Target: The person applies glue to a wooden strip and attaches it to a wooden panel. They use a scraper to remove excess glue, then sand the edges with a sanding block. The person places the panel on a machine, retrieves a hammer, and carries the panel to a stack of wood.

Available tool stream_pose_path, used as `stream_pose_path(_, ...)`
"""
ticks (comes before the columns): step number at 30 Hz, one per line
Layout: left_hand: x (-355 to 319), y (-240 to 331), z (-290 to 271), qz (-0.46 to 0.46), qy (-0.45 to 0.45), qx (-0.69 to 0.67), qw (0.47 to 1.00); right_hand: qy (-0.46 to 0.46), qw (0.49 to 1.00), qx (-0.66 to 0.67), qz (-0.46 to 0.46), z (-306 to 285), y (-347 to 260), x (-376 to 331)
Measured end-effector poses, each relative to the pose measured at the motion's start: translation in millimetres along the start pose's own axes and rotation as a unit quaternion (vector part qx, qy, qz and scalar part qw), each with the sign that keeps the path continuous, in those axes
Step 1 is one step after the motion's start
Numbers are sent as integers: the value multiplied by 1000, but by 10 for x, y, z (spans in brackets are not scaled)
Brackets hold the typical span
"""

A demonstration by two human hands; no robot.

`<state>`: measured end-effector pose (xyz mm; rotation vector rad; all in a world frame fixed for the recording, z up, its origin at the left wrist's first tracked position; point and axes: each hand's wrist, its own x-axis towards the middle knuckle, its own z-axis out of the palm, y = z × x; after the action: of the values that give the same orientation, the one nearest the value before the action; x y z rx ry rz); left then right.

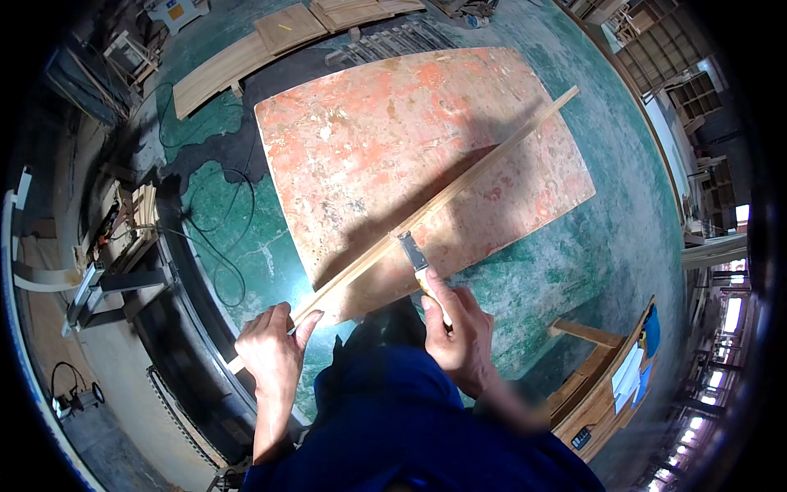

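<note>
A long, narrow wooden strip (443, 197) runs diagonally from my left hand up to the far right, over a worn, orange-stained board (361, 139). My left hand (272, 348) is closed around the strip near its lower left end, thumb on the near side. In my right hand (459, 334) is a putty knife (419, 261) with a pale handle and a flat metal blade. Its blade tip meets the strip's near edge around the middle. The strip casts a dark shadow on the board.
Wooden planks (221, 75) lie beyond the board at the far left. A black cable (238, 234) loops over the green floor. Along my left stands a machine with a dark rail (193, 328). At the right is a wooden table (602, 377) bearing papers (629, 375) and a dark handheld device (581, 437).
</note>
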<state>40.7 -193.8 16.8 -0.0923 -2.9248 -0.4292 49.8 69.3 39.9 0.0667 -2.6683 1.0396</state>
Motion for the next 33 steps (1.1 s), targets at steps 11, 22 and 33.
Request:
stream_pose_path(11, -81, 52, -8, 9, 8, 4, 1000, -9, 999, -35, 7, 20, -142, -133)
stream_pose_path(22, -94, 13, 6, 11, -3, 5, 1000, 27, 998, -48, -22, 132, -121, -295)
stream_pose_path(33, -100, 46, 10, 16, 7, 0, 1000, -18, 994, -74, 77, 0, -86, -153)
